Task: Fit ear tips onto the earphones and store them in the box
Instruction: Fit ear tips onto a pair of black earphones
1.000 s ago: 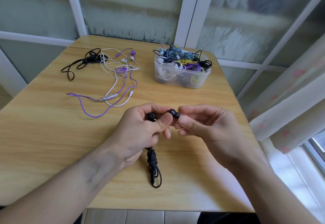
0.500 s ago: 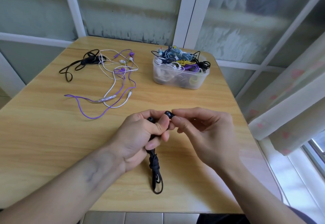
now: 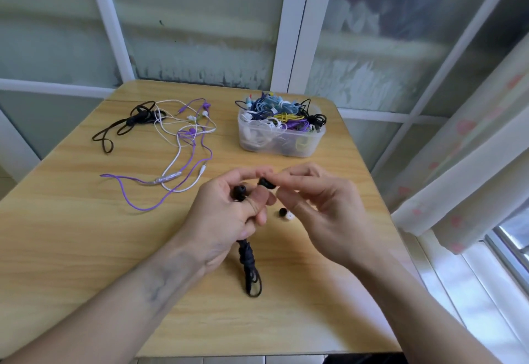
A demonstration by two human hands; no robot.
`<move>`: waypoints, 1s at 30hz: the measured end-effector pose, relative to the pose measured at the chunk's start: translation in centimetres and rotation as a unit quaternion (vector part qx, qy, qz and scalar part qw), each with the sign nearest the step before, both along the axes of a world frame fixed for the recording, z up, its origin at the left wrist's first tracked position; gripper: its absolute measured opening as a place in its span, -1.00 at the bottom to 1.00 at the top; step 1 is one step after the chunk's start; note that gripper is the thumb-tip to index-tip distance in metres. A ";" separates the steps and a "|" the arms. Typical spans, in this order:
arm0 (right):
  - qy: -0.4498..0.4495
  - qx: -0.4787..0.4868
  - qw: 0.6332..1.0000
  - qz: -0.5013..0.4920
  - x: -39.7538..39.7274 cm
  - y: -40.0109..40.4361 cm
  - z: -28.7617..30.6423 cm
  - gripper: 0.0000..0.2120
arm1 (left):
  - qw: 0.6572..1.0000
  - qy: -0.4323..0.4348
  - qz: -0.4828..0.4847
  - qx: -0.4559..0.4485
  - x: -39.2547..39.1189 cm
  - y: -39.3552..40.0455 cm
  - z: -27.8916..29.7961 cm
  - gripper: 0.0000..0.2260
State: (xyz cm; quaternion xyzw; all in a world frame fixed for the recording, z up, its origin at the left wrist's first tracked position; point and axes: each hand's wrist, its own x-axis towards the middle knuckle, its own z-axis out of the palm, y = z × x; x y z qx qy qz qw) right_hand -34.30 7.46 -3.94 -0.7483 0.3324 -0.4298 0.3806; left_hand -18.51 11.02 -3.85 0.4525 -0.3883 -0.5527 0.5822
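My left hand (image 3: 226,215) grips a black earphone set; its bundled cable (image 3: 249,269) hangs down onto the table. One earbud (image 3: 240,192) with a black tip sticks up between my left fingers. The second earbud (image 3: 265,183) sits between both hands, and my right hand (image 3: 317,209) pinches its black ear tip with thumb and forefinger. A loose black tip (image 3: 282,212) and a white tip (image 3: 289,216) lie on the table under my hands. The clear plastic box (image 3: 315,140), full of coiled earphones, stands behind.
On the far left of the wooden table (image 3: 71,249) lie a black earphone set (image 3: 134,123), a white one (image 3: 177,157) and a purple one (image 3: 134,205), tangled together. A window frame runs behind, a curtain (image 3: 472,169) hangs at the right.
My hands have drawn slightly apart and lifted, uncovering both earbuds and the two loose tips on the table. My right fingers still work at the second earbud's tip.
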 end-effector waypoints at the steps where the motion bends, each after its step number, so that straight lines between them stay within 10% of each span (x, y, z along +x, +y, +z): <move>1: -0.017 0.020 1.000 -0.002 0.1 0.1 -0.1 -0.68 | 1.000 0.012 0.000 -0.008 -0.1 -0.3 0.4 -0.80; 8: 0.054 0.190 0.978 0.061 -0.2 0.5 0.6 -0.49 | 0.970 0.243 0.000 0.013 -1.1 -2.9 3.9 -0.86; 12: -0.176 0.326 0.929 -0.012 -0.1 -0.8 2.4 -0.77 | 0.968 0.251 0.023 -0.002 -2.4 -5.0 5.0 -0.84; 23: -0.215 0.203 0.944 -0.148 2.1 -10.1 7.4 -0.87 | 0.957 -0.255 -0.019 -0.134 -3.1 -12.8 7.1 -0.69; 26: -0.059 0.130 0.969 -0.200 1.1 -13.2 7.5 -0.91 | 0.864 -0.495 0.021 -0.092 -1.0 -13.9 6.9 -0.62; 30: 0.287 0.007 0.931 -0.224 0.1 -16.1 7.3 -0.84 | 0.795 -0.605 0.032 -0.029 2.8 -13.0 5.9 -0.81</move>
